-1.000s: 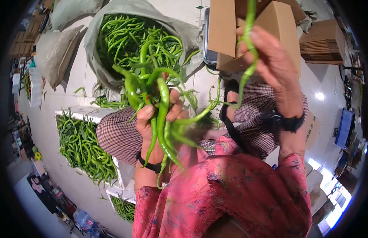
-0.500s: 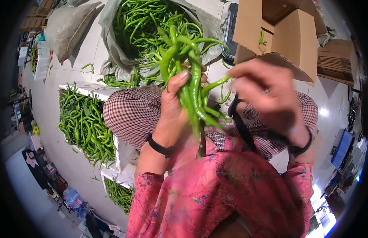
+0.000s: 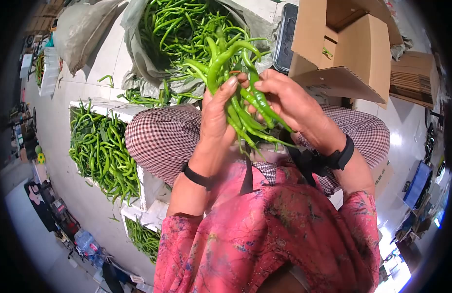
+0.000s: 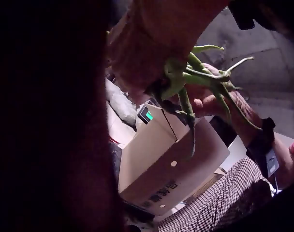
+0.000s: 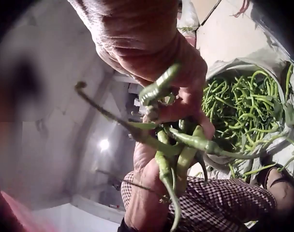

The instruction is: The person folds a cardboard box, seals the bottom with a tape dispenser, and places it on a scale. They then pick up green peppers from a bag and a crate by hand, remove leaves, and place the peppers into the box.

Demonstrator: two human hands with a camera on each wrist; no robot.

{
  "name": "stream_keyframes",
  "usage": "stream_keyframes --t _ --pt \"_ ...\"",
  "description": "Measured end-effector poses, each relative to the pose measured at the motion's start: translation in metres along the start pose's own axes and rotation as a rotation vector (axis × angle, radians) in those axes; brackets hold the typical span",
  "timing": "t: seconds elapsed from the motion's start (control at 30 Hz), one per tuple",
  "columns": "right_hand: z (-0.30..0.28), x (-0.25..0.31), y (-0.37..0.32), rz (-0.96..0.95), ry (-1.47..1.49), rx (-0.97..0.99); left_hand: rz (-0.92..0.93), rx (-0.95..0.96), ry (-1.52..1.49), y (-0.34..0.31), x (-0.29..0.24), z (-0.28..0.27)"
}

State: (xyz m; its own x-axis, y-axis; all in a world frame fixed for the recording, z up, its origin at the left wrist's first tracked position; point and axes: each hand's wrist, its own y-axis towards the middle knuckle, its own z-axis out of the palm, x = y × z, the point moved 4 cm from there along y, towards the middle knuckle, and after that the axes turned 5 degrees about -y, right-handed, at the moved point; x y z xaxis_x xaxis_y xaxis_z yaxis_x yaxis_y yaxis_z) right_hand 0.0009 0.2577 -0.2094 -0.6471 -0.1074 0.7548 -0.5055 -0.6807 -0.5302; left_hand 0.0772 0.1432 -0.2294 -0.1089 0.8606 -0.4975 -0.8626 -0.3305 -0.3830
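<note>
My left hand [image 3: 217, 117] grips a bunch of long green chili peppers [image 3: 217, 68] above my lap, thumb across the front. Tips and stems stick out above and below the fist. From the right, my right hand [image 3: 295, 105] meets the bunch, its thumb and fingertips pinching a green chili pepper [image 3: 261, 100] at the bunch's side. In the right wrist view, peppers [image 5: 164, 174] fan out between the two hands, and the right fingers partly cover them. Stems [image 4: 224, 77] jut past the left hand in the left wrist view.
An open sack [image 3: 130, 31] full of green chilies lies ahead. An open cardboard box [image 3: 309, 39] with a few peppers inside stands front right, beside a dark tray-like item [image 3: 285, 46]. White foam crates [image 3: 150, 190] of chilies sit at my left. Checkered knees [image 3: 160, 139] flank the hands.
The right hand has come from over the cardboard box back to the bunch; the long pepper it held is gone from it. The left hand still holds the bunch, with the view shifted.
</note>
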Motion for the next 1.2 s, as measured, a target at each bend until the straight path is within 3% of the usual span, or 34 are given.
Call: stream_keyframes --t 0.07,0.23,0.33,0.57,0.77,0.83,0.9,0.93,1.1,1.2 --pt "-0.007 -0.002 0.005 0.022 0.149 0.056 -0.073 0.034 -0.035 0.001 0.005 -0.003" --pt "-0.015 0.004 -0.003 0.069 0.238 0.154 -0.006 0.044 -0.026 -0.004 0.001 0.010" --pt "-0.019 0.004 -0.004 0.032 0.133 0.138 -0.025 0.050 0.226 -0.003 -0.004 0.011" --pt "-0.036 0.001 -0.002 0.102 0.272 0.150 -0.093 0.012 0.104 -0.005 0.004 0.003" --pt "-0.058 -0.006 0.006 -0.027 0.209 0.081 -0.106 -0.047 0.462 -0.006 0.002 0.009" --pt "-0.063 -0.006 0.007 -0.065 0.096 -0.012 -0.130 0.055 0.312 -0.009 0.005 0.013" --pt "-0.068 -0.007 0.009 -0.130 -0.430 -0.179 -0.114 0.093 0.278 -0.010 0.003 0.017" --pt "-0.065 -0.006 0.003 -0.211 -0.517 -0.200 -0.067 0.110 0.204 -0.010 -0.001 0.018" --pt "-0.060 0.001 -0.025 -0.112 -0.441 -0.298 -0.011 0.156 -0.088 -0.008 -0.009 0.014" --pt "-0.058 -0.006 -0.033 -0.069 -0.083 -0.090 -0.017 0.146 -0.130 -0.009 -0.011 0.012"
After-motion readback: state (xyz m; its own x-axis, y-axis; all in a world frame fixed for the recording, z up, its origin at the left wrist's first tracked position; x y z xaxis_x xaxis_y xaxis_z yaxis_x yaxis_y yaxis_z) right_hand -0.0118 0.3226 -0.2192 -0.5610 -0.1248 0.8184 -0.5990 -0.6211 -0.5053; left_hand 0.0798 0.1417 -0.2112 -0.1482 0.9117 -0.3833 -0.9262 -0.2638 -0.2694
